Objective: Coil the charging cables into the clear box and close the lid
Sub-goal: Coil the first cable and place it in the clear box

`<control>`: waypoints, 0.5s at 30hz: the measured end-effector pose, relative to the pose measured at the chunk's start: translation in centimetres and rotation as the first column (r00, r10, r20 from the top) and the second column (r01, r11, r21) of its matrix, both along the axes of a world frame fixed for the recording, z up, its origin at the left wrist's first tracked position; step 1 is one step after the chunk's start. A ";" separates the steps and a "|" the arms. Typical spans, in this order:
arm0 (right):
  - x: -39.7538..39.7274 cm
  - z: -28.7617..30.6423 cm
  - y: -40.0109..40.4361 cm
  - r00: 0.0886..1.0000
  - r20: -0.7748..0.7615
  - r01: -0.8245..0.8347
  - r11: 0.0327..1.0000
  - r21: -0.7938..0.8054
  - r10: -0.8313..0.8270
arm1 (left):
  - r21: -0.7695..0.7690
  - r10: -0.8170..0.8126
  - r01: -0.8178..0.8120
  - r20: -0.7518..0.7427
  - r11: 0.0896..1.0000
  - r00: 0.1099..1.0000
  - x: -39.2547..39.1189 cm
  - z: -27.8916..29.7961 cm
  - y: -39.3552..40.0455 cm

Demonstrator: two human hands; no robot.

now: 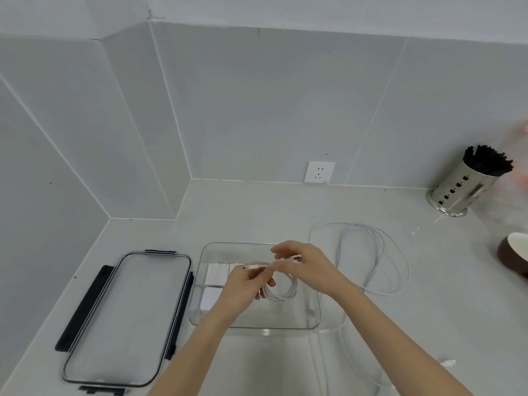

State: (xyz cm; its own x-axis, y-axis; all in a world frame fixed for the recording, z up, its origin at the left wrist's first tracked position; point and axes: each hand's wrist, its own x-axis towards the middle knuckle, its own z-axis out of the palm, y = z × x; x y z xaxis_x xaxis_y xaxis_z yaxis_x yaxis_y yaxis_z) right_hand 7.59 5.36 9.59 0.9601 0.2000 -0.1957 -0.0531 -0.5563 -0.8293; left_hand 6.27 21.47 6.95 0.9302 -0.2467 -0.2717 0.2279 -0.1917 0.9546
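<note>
A clear box (313,315) stands open on the counter, with white charger blocks (215,274) in its left part. Above the box, my left hand (243,287) grips a coiled white cable (281,291), fingers through the loop. My right hand (303,262) pinches the free end of that same cable, whose plug tip points left. A second white cable (371,252) lies in loose loops on the counter, right of the box. The clear lid (125,318) with black latches lies flat to the left of the box.
A steel holder of black chopsticks (468,187) stands at the back right. A brown bowl (514,252) sits at the right edge. A wall socket (319,172) is behind. A small white plug (448,362) lies near the front right.
</note>
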 end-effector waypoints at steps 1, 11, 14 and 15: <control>-0.2 -0.3 -0.6 1.000 0.010 0.011 1.000 -0.011 -0.011 | -0.006 0.011 -0.011 -0.008 1.000 1.000 0.1 -0.3 0.0; -0.5 -3.0 -2.3 0.997 -0.056 -0.068 0.969 -0.237 0.057 | -0.012 -0.029 0.027 -0.216 1.000 0.976 1.1 -2.0 -1.2; 0.1 -3.3 -1.8 0.992 0.059 -0.076 0.888 -0.453 0.115 | 0.001 -0.056 0.058 -0.255 0.998 0.965 1.8 -2.4 -1.5; 0.5 -3.4 -1.7 0.988 0.086 -0.068 0.849 -0.523 0.132 | 0.008 -0.045 0.048 -0.268 0.999 0.963 2.1 -2.6 -1.5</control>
